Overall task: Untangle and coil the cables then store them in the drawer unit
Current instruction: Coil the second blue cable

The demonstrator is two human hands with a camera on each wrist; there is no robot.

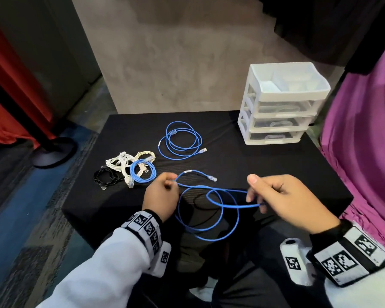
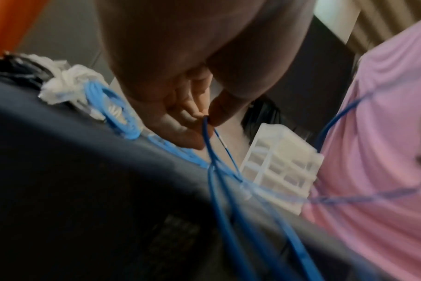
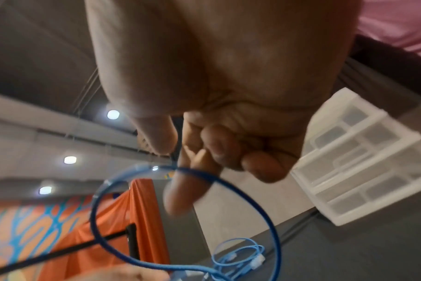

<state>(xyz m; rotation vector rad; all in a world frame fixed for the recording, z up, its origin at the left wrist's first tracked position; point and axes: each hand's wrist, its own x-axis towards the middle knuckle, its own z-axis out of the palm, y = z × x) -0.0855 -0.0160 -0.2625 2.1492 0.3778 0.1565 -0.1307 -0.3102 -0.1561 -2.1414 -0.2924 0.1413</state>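
Note:
A long blue cable (image 1: 209, 210) hangs in loops between my hands above the near edge of the black table (image 1: 242, 165). My left hand (image 1: 162, 196) pinches it near one end (image 2: 206, 121); that end's clear plug (image 1: 212, 178) lies on the table. My right hand (image 1: 273, 196) holds a loop of the same cable, hooked over a curled finger (image 3: 190, 182). A second blue cable (image 1: 180, 141) lies loosely coiled further back. A tangle of white, black and blue cables (image 1: 127, 170) sits at the left. The white drawer unit (image 1: 280, 103) stands at the back right, drawers closed.
A magenta cloth (image 1: 365, 141) hangs at the right of the table. A red drape and a black stand base (image 1: 53, 152) are on the floor at the left. My dark trousers (image 1: 209, 274) are below the near table edge.

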